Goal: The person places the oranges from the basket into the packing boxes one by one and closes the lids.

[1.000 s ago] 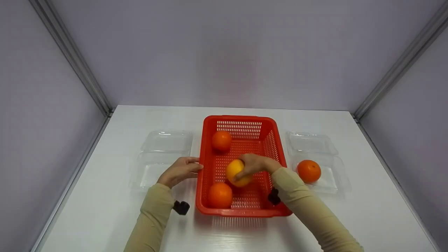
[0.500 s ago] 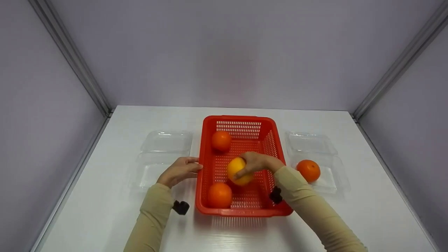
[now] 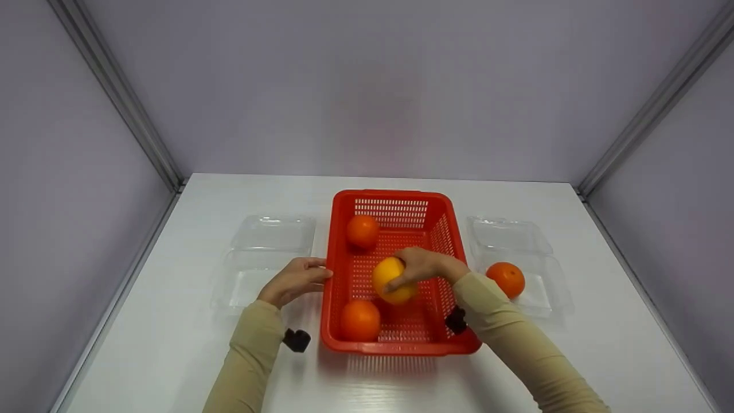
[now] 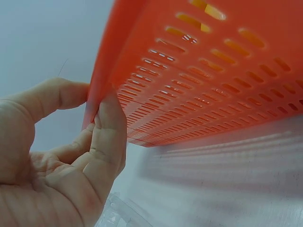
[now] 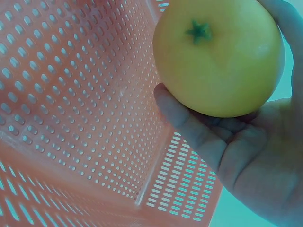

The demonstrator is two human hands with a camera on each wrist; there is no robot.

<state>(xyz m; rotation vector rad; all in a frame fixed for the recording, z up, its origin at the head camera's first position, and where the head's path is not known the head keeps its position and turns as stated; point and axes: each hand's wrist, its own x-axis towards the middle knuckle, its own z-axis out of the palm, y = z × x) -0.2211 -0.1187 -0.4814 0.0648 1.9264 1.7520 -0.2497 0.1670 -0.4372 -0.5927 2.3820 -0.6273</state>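
My right hand (image 3: 421,267) grips a yellow-orange orange (image 3: 387,279) inside the red plastic basket (image 3: 401,348). In the right wrist view this orange (image 5: 218,61) shows a small green star-shaped stem mark, and the fingers curl round it above the perforated basket floor. My left hand (image 3: 293,281) pinches the basket's left rim between thumb and fingers, as the left wrist view shows at the rim (image 4: 98,71). Two deeper orange fruits lie in the basket: one orange (image 3: 363,231) at the back left, another orange (image 3: 360,320) at the front left.
An opened clear plastic box (image 3: 274,232) lies on the white table (image 3: 160,321) to the left of the basket. On the right, a second clear box (image 3: 510,235) holds one orange (image 3: 506,280). Pale walls enclose the table's back and sides.
My right hand has shifted slightly right and toward the back with the orange in its grip. The left hand has stayed on the basket rim.
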